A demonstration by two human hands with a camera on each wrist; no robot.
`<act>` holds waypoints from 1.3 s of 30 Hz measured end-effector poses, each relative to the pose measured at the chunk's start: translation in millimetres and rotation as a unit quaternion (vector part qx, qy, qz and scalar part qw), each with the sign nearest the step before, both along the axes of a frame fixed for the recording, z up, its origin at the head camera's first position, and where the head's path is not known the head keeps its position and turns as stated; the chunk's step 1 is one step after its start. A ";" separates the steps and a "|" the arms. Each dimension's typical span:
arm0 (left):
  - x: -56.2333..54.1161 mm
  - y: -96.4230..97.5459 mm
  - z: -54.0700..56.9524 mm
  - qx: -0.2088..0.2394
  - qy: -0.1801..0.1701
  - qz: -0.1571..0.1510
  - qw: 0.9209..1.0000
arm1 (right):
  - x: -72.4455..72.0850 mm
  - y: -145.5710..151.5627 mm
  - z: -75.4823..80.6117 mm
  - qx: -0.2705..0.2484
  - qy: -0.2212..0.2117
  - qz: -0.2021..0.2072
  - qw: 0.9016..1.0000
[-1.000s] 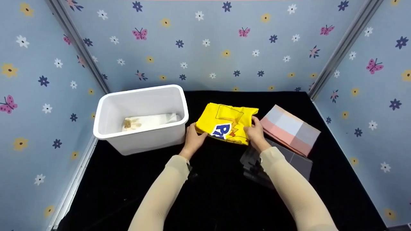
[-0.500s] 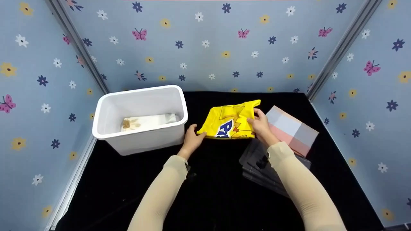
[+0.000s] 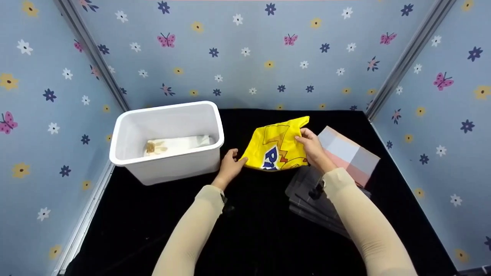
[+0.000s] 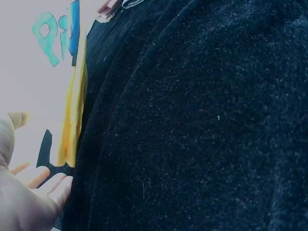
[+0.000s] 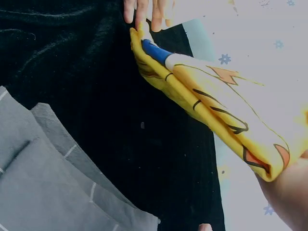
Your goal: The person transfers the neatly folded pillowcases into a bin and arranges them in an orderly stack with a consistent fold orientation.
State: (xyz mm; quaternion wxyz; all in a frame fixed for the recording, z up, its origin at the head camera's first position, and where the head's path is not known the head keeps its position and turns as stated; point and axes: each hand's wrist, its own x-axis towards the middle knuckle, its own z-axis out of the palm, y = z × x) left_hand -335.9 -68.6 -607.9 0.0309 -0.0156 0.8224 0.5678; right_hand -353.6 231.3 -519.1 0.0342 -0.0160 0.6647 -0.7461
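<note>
A folded yellow cloth (image 3: pixel 274 143) with blue-and-white "Pi" lettering is held up between both hands, its far right corner sticking upward. My right hand (image 3: pixel 314 149) grips its right side, thumb on the near face and fingers largely hidden behind. At the lower left corner, my left hand (image 3: pixel 230 166) pinches with the thumb over the cloth, and the other fingers are spread, as the left wrist view also shows. The cloth's folded layers show along its lower edge in the right wrist view. To the left of my left hand stands a white bin (image 3: pixel 178 166).
Inside the bin lies a white cloth (image 3: pixel 180 143) with a brown print. A pink, white and grey checked cloth (image 3: pixel 347 151) lies at the right. Dark grey folded cloths (image 3: pixel 307 199) are beneath my right forearm. Black fabric (image 3: pixel 253 237) covers the table; flowered walls enclose it.
The yellow cloth has been raised and tilted, its right side going up with my right hand, which has shifted slightly right. My left hand stays near the bin at the cloth's corner.
</note>
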 end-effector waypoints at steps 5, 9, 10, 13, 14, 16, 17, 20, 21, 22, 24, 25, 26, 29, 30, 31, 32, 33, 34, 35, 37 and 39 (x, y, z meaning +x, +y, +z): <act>-0.7 1.2 0.2 0.016 0.004 0.001 1.000 | 2.1 4.3 10.8 -0.042 0.002 0.043 0.998; -0.8 2.2 0.4 0.035 0.007 0.001 0.999 | 4.4 8.6 18.5 -0.067 0.006 0.080 0.994; -1.3 2.7 0.5 0.041 0.007 -0.001 0.999 | 4.8 9.5 20.6 -0.072 0.009 0.089 0.993; -3.1 4.8 0.8 0.061 0.003 -0.001 0.998 | 6.0 11.3 27.2 -0.086 0.021 0.118 0.989; -3.8 5.5 0.9 0.067 0.001 0.000 0.998 | 6.5 11.4 29.5 -0.088 0.024 0.127 0.988; -4.8 6.9 0.9 0.084 -0.003 0.004 0.996 | 7.6 11.9 33.9 -0.086 0.030 0.149 0.985; -4.8 7.6 1.4 0.094 -0.004 0.007 0.996 | 8.6 12.0 36.3 -0.084 0.031 0.158 0.983; -4.2 9.3 2.5 0.142 -0.014 0.006 0.990 | 11.7 12.2 42.6 -0.081 0.034 0.181 0.980; -3.9 9.8 2.9 0.161 -0.018 0.003 0.987 | 12.9 12.2 44.6 -0.081 0.035 0.188 0.978; -3.5 10.3 3.4 0.179 -0.022 0.000 0.984 | 14.0 12.3 46.4 -0.083 0.036 0.193 0.977; -3.5 10.9 4.1 0.215 -0.029 -0.007 0.976 | 16.1 12.7 49.2 -0.086 0.039 0.204 0.974; -3.4 11.2 4.5 0.229 -0.032 -0.011 0.973 | 17.0 13.0 50.1 -0.086 0.040 0.210 0.973; -3.6 11.5 4.9 0.241 -0.033 -0.014 0.970 | 18.0 13.3 51.0 -0.086 0.040 0.215 0.972; -5.0 11.6 6.3 0.266 -0.032 -0.027 0.963 | 21.0 15.0 53.0 -0.079 0.041 0.235 0.968; -5.2 11.4 7.3 0.272 -0.031 -0.033 0.961 | 22.0 15.5 53.7 -0.076 0.040 0.241 0.967; -5.8 11.2 8.0 0.276 -0.030 -0.038 0.960 | 23.1 16.1 54.4 -0.074 0.040 0.248 0.965; -6.4 10.9 8.4 0.279 -0.029 -0.042 0.959 | 24.1 16.7 55.1 -0.073 0.039 0.255 0.963; -6.5 10.4 8.9 0.282 -0.031 -0.046 0.958 | 25.2 17.4 55.8 -0.073 0.039 0.262 0.961; -6.9 9.9 8.8 0.282 -0.034 -0.051 0.957 | 26.1 18.2 56.5 -0.075 0.039 0.272 0.959; -6.5 9.3 8.9 0.284 -0.039 -0.055 0.957 | 26.8 18.9 57.0 -0.079 0.039 0.282 0.955; -5.7 8.2 8.3 0.289 -0.051 -0.070 0.954 | 28.2 20.4 57.9 -0.087 0.038 0.306 0.947; -4.5 7.4 7.0 0.296 -0.064 -0.092 0.948 | 29.4 21.8 58.6 -0.094 0.039 0.327 0.940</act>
